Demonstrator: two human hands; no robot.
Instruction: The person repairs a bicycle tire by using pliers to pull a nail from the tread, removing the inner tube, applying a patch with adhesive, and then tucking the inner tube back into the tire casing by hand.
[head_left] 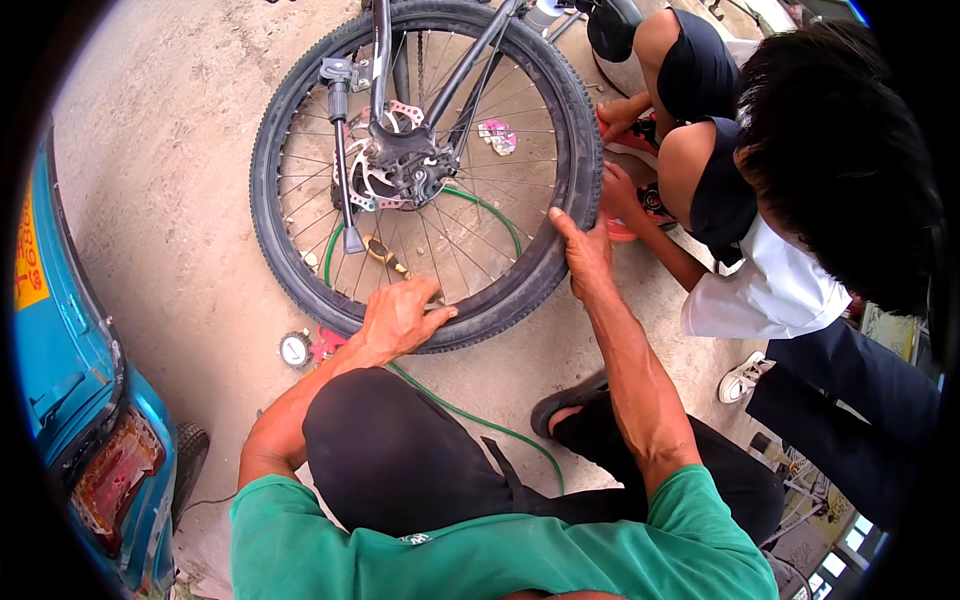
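A bicycle wheel with a knobby black tyre stands upright before me, still on its dark frame. My left hand is closed on the wheel's lower edge, its thumb along the tyre and its fingertips at the rim. Higher up on the right side, my right hand grips the tyre; its thumb is on the near face and its other fingers are mostly hidden. At the hub are a disc brake rotor and a derailleur. A kickstand hangs down in front of the spokes.
Through the spokes, a yellow-and-black handled tool and a green hose lie on the ground. A round gauge lies left of my left forearm. Another person crouches at the right, hands near the tyre. A blue vehicle stands left.
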